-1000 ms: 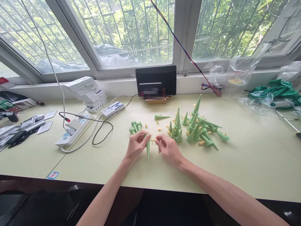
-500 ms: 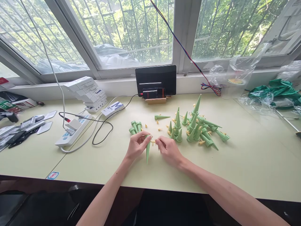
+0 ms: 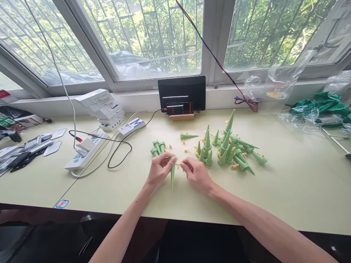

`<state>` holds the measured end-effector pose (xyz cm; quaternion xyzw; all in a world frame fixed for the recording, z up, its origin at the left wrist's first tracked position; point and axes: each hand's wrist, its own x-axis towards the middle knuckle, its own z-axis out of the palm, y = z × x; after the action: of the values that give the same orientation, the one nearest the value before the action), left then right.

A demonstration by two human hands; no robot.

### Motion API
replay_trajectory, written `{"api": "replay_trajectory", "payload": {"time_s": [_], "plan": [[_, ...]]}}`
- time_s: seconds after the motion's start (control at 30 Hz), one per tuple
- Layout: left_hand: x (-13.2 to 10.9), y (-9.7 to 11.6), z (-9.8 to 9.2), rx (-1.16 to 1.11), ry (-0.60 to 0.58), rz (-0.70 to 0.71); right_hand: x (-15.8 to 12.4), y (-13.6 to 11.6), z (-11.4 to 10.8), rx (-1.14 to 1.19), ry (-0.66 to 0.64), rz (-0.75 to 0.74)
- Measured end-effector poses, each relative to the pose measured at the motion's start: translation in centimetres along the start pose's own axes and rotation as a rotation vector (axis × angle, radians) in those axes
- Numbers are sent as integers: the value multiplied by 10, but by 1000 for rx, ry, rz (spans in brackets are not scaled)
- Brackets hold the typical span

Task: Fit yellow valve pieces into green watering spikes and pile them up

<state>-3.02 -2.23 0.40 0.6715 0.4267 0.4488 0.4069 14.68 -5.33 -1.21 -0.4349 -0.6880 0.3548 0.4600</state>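
Note:
My left hand (image 3: 160, 168) is closed around the top of a green plastic plant watering spike (image 3: 172, 177), which hangs point down above the table. Between thumb and fingers, my right hand (image 3: 197, 174) pinches a small yellow valve (image 3: 178, 164) at the spike's upper side. Whether the valve sits in the spike is hidden by my fingers. Behind my left hand are several green spikes (image 3: 156, 146), cap ends up. To the right stands and lies a cluster of green spikes (image 3: 225, 144) with yellow valves. One spike (image 3: 189, 136) lies alone beyond my hands, near loose yellow valves (image 3: 187, 150).
A phone (image 3: 179, 109) leans against a dark tablet (image 3: 181, 91) by the window. On the left are a power strip (image 3: 85, 151) with cables, stacked white boxes (image 3: 102, 109) and a box (image 3: 131, 126). Green plastic wrapping (image 3: 323, 107) lies far right.
Both hands stay almost in place. The spike's tip has shifted very slightly to the right, and my right fingers have moved a little on the yellow valve.

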Motion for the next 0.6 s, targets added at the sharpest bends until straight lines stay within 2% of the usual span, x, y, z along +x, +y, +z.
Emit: {"api": "replay_trajectory", "payload": {"time_s": [0.33,0.6], "plan": [[-1,-2,-1,52,-20,17,0,3,2,-4,-15,25],[1,-1,2,-16,27,-21,-1,1,2,20,24,20]]}}
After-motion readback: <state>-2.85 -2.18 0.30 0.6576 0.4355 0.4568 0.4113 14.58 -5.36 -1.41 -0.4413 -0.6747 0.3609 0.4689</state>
